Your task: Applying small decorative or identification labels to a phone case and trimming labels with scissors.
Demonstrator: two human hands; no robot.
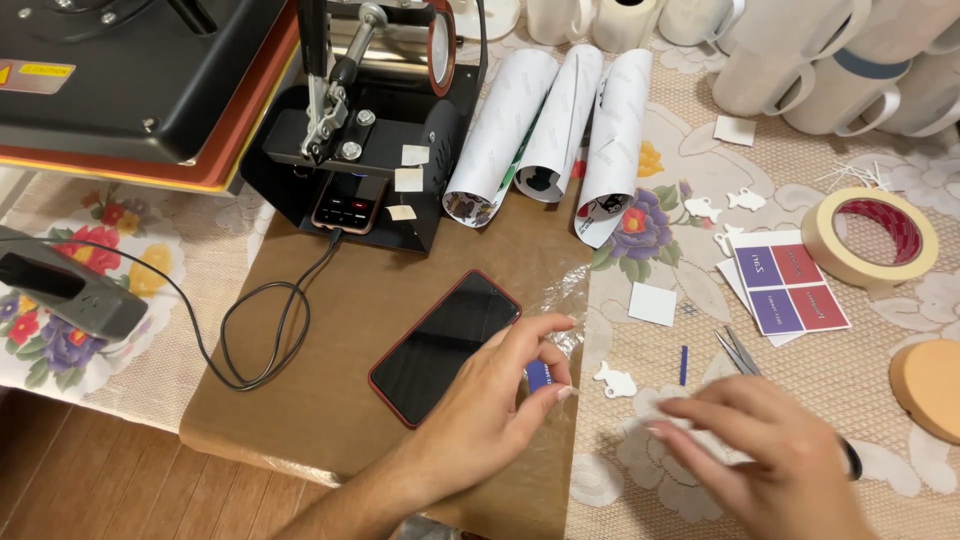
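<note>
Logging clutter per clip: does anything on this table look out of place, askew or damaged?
Nothing looks damaged or spilled. The red-cased smartphone lies askew on the brown sheet, near the left hand pinching a small blue piece. Thin white strips lie scattered beside the beige tape roll.

Floral lace-covered table [690,150] under even indoor light, above brown wooden plank floor [90,480].

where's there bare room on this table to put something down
The brown sheet is bare between the looped black cable and the phone. There's also open floral cloth between the paper rolls and the tape roll. It's crowded near the right hand, with scissors, printed cards and small white cutouts; the left hand pinches a small blue piece.
</note>
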